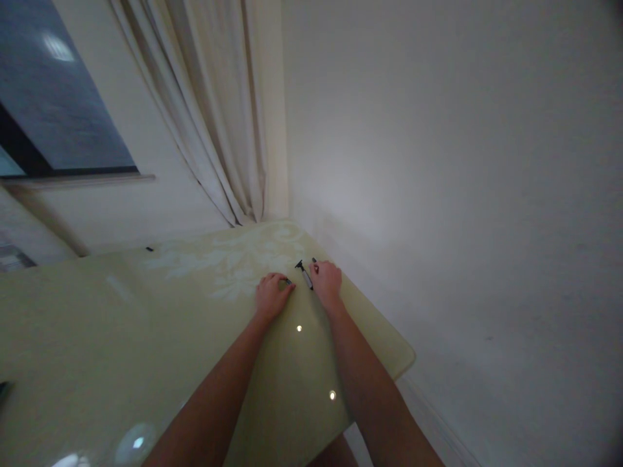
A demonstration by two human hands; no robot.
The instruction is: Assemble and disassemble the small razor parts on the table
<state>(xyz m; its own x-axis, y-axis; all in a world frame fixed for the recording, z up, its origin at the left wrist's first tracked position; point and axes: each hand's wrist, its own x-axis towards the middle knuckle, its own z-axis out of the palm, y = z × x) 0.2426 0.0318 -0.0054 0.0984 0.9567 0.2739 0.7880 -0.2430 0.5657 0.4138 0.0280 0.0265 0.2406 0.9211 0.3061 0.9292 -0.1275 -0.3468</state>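
Far left, a dark object (4, 390) at the picture's edge, identity unclear; next, a small dark piece (149, 249) near the far edge of your table (185, 337). Your left hand (272, 297): thumb and fingers nearly closed on a small dark part (288, 281). Between hands: one razor-like tool (306, 276), lying on the table. Your right hand (328, 283): fingers curled in, a dark tip (314, 260) showing; exact hold unclear. Step, as judged: fingertip handling of small parts, calling for a light, precise pinch. Containers: none seen.

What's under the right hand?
Right hand hides part of the table, so whatever is beneath the palm can't be seen. A small dark piece shows at its fingertips; the T-headed tool shows just left.
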